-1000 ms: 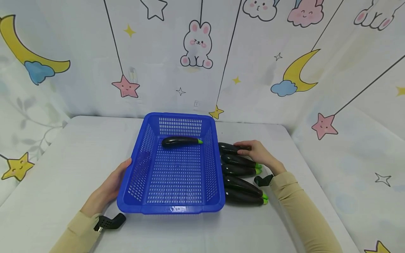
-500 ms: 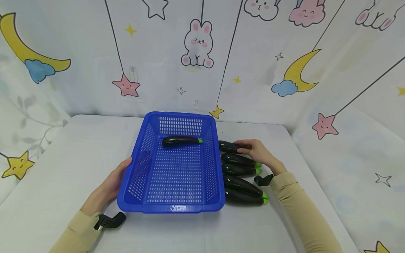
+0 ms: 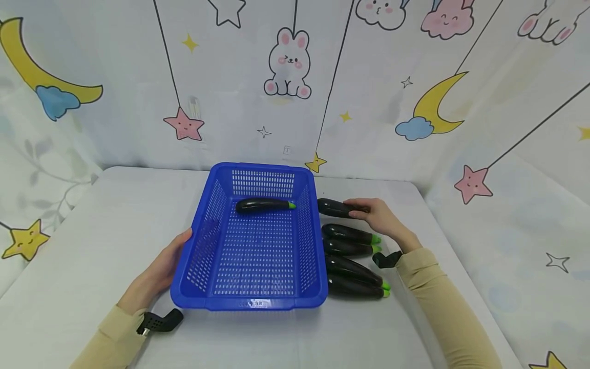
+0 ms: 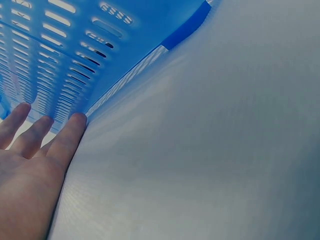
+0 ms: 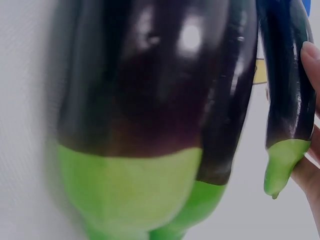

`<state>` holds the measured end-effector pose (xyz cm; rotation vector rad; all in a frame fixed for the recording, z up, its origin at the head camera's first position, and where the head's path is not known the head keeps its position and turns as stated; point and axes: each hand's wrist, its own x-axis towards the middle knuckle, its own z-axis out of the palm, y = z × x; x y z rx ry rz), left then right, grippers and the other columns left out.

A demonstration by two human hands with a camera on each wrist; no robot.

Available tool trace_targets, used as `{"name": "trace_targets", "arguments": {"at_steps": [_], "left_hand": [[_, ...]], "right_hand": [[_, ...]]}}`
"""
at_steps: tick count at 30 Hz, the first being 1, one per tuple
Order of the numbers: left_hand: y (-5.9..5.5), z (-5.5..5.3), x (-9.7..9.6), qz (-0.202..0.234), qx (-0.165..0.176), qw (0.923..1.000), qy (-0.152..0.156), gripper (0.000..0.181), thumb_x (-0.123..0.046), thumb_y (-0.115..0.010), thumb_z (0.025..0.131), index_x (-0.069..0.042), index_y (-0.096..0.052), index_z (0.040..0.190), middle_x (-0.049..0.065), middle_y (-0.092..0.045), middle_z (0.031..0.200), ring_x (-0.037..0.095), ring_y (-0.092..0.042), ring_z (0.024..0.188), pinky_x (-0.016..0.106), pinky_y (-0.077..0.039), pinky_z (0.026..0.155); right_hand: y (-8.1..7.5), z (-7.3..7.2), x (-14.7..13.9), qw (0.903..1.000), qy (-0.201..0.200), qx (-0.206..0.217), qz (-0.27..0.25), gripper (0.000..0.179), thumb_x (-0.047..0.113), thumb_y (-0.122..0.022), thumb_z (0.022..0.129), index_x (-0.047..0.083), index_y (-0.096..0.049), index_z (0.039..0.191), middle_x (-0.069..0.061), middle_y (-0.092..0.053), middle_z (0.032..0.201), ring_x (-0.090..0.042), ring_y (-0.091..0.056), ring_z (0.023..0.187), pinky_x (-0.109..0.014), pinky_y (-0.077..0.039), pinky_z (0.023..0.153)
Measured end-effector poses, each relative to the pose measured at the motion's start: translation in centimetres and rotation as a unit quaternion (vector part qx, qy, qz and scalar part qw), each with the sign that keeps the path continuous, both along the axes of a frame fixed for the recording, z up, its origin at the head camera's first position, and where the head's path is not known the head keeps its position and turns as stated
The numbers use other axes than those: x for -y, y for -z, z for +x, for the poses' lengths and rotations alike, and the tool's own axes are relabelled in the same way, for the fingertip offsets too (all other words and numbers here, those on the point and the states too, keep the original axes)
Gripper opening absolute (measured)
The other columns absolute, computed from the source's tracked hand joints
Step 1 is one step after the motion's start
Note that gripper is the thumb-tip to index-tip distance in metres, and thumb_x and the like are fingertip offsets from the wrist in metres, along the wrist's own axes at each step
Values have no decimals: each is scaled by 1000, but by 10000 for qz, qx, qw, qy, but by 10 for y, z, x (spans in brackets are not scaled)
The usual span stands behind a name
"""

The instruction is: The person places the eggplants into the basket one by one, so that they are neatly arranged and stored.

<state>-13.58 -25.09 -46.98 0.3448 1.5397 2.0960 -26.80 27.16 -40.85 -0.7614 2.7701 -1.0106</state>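
Observation:
My right hand (image 3: 380, 214) grips a dark eggplant (image 3: 332, 207) near its stem end, beside the basket's upper right side. In the right wrist view, its green cap (image 5: 282, 162) sticks out past the fingers. Several more eggplants (image 3: 348, 233) lie stacked in a column below it, green ends to the right. A blue plastic basket (image 3: 265, 303) stands mid-table with one eggplant (image 3: 262, 205) lying across its far part. My left hand (image 3: 159, 271) rests against the basket's left side, a fingertip at the rim. In the left wrist view, straight fingers (image 4: 67, 137) touch the slotted outer wall.
A white-covered table (image 3: 115, 225) carries everything. Behind it hangs a white cloth (image 3: 230, 87) printed with stars, moons and rabbits. Black wrist devices (image 3: 161, 322) sit at both cuffs. The remaining eggplants lie close along the basket's right wall.
My right hand has moved slightly away from me with the gripped eggplant, widening its gap from the eggplants below. My left hand and the basket stay in place.

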Motion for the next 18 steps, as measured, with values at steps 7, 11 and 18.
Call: {"name": "trace_targets", "arguments": {"at_steps": [7, 11, 18], "left_hand": [[0, 0, 0, -105, 9, 9999, -35, 58, -51, -21, 105, -21, -12, 154, 4, -54, 128, 19, -61, 109, 42, -55, 88], [-1, 0, 0, -180, 18, 9998, -93, 61, -52, -22, 105, -19, -10, 154, 5, -54, 128, 19, -60, 110, 42, -55, 89], [-2, 0, -1, -269, 75, 9995, -129, 67, -53, -22, 105, -15, -2, 156, 4, -52, 130, 19, -59, 113, 44, -54, 92]], "right_hand": [[-10, -1, -2, 9999, 84, -53, -45, 36, 16, -65, 98, 7, -63, 134, -17, -62, 135, -33, -62, 121, -51, -53, 94], [-15, 0, -3, 9999, 153, -1, -50, 37, 17, -65, 98, 8, -62, 134, -16, -62, 136, -32, -62, 120, -50, -53, 95], [-22, 2, -4, 9997, 126, -24, -205, 38, 19, -64, 99, 7, -61, 135, -16, -60, 138, -34, -60, 123, -52, -51, 96]]}}
